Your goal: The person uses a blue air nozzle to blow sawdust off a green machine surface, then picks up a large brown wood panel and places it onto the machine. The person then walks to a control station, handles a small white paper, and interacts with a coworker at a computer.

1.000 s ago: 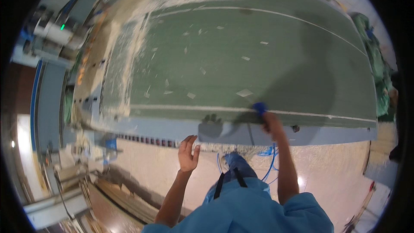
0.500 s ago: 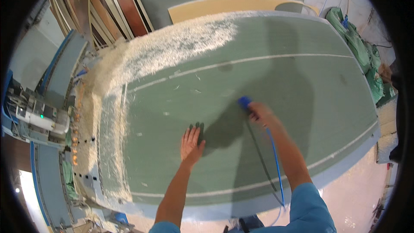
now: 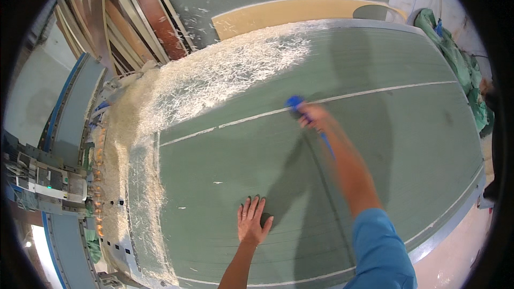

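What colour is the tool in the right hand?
The tool is mostly blue; best view: head.

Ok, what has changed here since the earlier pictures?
The left hand went from the near edge onto the green board, apparently resting there. The right hand carried the blue tool forward, to the far white line. Most loose chips are gone from the middle. Unchanged: the right hand's hold on the tool, and shavings heaped at far left.

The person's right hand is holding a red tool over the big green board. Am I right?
Not quite: the head view shows that the tool is blue, not red. The right hand does hold it over the big green board.
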Demonstrator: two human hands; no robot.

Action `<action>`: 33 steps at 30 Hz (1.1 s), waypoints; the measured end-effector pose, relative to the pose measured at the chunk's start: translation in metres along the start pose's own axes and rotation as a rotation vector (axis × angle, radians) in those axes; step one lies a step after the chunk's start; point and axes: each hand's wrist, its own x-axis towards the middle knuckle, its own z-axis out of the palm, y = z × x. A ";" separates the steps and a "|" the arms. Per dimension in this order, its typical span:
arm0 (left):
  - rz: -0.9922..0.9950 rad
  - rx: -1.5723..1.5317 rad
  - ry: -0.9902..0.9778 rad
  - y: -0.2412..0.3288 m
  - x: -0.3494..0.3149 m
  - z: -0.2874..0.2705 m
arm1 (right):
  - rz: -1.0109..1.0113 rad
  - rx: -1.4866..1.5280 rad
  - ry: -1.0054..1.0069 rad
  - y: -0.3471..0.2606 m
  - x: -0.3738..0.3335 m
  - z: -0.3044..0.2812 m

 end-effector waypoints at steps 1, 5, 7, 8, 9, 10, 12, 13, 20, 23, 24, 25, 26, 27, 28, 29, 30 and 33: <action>-0.015 0.003 -0.016 -0.001 -0.001 0.001 | -0.066 0.181 0.324 -0.008 0.002 -0.031; 0.023 -0.027 0.055 -0.002 -0.003 0.005 | -0.073 0.558 0.888 -0.017 0.012 -0.091; 0.009 -0.003 0.019 -0.002 -0.003 0.005 | -0.058 0.377 0.743 -0.013 0.026 -0.061; -0.001 0.015 0.012 -0.002 -0.003 0.004 | -0.063 0.244 0.554 -0.014 0.034 -0.039; 0.007 -0.003 0.022 -0.002 -0.003 0.004 | -0.050 0.246 0.427 -0.015 0.039 -0.020; 0.010 -0.013 0.029 -0.002 -0.003 0.003 | -0.071 0.277 0.199 -0.016 0.043 -0.004; 0.017 -0.009 0.027 -0.002 -0.003 0.003 | -0.032 0.220 0.161 -0.020 0.049 0.011; 0.018 0.003 0.024 -0.002 -0.002 0.003 | 0.019 0.182 0.152 -0.023 0.052 0.009; 0.010 0.026 -0.003 -0.005 -0.002 0.005 | -0.110 0.804 0.862 -0.046 0.081 -0.038; 0.003 0.004 -0.008 -0.004 -0.002 0.003 | -0.056 0.681 0.656 -0.054 0.102 -0.019; -0.004 -0.008 -0.014 -0.003 -0.002 0.002 | -0.013 0.599 0.579 -0.056 0.108 -0.009; -0.010 -0.021 -0.014 -0.002 -0.002 0.001 | -0.016 0.569 0.487 -0.058 0.112 0.003; -0.011 -0.031 -0.008 -0.002 -0.002 0.000 | -0.006 0.533 0.424 -0.058 0.115 0.014; -0.020 -0.032 -0.024 -0.001 -0.002 -0.001 | 0.018 0.504 0.359 -0.057 0.115 0.024; -0.024 -0.029 -0.032 0.000 -0.002 -0.001 | 0.040 0.476 0.304 -0.056 0.114 0.032; -0.031 -0.023 -0.041 0.000 -0.001 -0.002 | 0.016 0.443 0.249 -0.054 0.110 0.038; -0.024 -0.029 -0.036 0.000 -0.001 -0.003 | 0.008 0.416 0.195 -0.052 0.105 0.043; -0.037 -0.051 -0.034 0.000 -0.001 -0.004 | 0.051 0.287 0.070 -0.045 0.081 0.055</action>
